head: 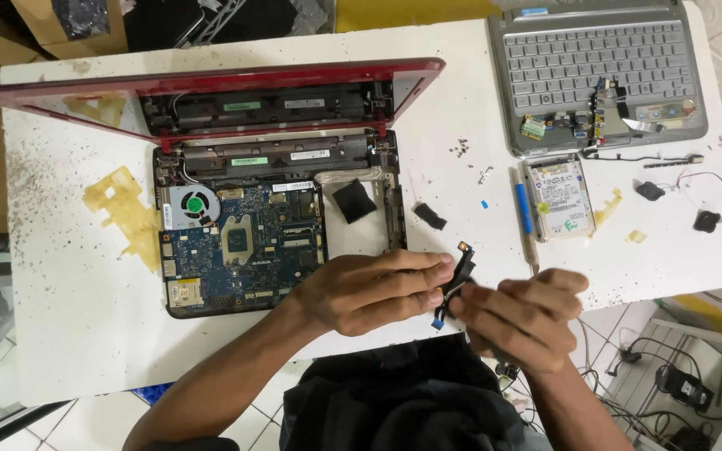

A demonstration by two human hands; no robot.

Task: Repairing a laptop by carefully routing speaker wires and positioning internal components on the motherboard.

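Both hands pinch a small black part over the near edge of the white surface (77, 334).

The left hand (369, 292) and the right hand (520, 321) meet in front of the person, fingers closed on a small black component (460, 271) with a thin cable and a blue tip hanging below it. Just behind the left hand lies an opened red laptop (277, 225), its blue circuit board and round fan bare, the lid frame tipped back. To the right rest a blue-handled screwdriver (526, 213), a silver hard drive (558, 197) and a grey laptop (595, 71) with loose parts on its palm rest. Small screws (461, 149) sit between the two machines.
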